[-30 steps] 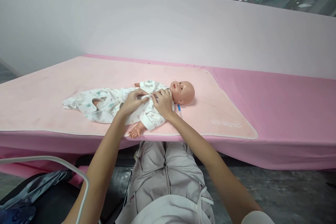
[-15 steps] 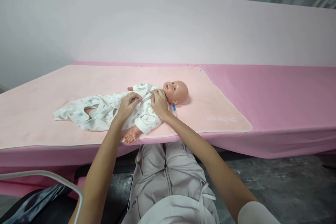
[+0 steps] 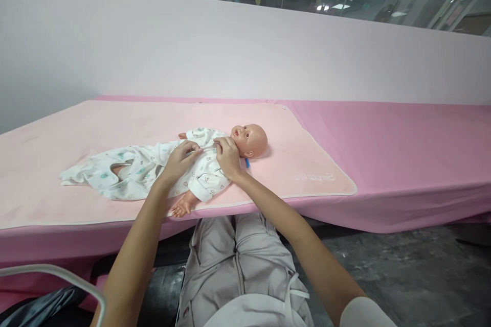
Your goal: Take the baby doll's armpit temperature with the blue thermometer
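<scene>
At twelve o'clock, a baby doll [image 3: 251,141] in a printed romper [image 3: 141,166] lies feet toward nine, head toward three. The left hand [image 3: 181,159] and right hand [image 3: 227,157] sit apart over its front, right nearer the head; any fabric grip is unclear.

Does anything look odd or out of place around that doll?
Yes: the printed outfit on the doll gapes partway down, so it looks unfastened there. A blue-tipped object, too small to identify, lies beside the doll and seems stray.
</scene>
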A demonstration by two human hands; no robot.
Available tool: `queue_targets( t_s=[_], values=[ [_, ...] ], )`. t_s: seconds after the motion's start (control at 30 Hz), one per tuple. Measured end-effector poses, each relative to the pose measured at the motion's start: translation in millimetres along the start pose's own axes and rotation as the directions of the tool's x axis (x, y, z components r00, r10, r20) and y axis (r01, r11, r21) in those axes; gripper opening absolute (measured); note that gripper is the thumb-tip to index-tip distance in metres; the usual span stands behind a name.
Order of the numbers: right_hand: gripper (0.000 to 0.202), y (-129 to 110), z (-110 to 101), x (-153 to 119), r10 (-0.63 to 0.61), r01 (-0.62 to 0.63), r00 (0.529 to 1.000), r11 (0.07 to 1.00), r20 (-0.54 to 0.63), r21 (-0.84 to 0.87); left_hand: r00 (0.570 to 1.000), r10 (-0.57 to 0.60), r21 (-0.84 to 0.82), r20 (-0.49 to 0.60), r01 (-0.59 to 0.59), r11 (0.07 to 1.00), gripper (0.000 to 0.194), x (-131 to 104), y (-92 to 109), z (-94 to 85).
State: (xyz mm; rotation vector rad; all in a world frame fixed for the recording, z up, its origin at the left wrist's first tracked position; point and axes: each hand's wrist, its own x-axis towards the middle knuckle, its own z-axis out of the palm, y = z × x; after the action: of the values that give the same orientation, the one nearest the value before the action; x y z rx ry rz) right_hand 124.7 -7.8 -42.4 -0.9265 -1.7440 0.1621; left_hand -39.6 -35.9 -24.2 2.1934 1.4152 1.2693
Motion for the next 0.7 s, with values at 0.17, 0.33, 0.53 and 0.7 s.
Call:
queue_targets(
  t_s=[0.17,0.33,0.53,0.7],
  values=[
    [0.025,2.2,0.9,0.0,0.026,-0.027,1.0,0.999,0.015,0.039,0.999,-0.048,0.005,-0.014,0.048,0.999,0.025,0.4,-2.6,2.1],
    [0.033,3.9,2.7,-0.9,0.022,-0.024,0.999,0.997,0.024,0.076,0.999,-0.046,0.047,-0.018,0.047,0.998,0.028,1.4,-6.3,3.2],
    [0.032,1.1,2.2,0.0,0.015,-0.016,1.0,0.997,0.02,0.079,1.0,0.02,0.184,0.003,-0.02,0.983,0.032,2.1,-8.5,4.5],
    [0.028,1.4,1.9,0.0,0.011,-0.014,0.999,0.997,0.042,0.073,0.999,0.021,0.208,-0.039,-0.012,0.978,0.031,1.3,-4.6,5.8]
  ],
)
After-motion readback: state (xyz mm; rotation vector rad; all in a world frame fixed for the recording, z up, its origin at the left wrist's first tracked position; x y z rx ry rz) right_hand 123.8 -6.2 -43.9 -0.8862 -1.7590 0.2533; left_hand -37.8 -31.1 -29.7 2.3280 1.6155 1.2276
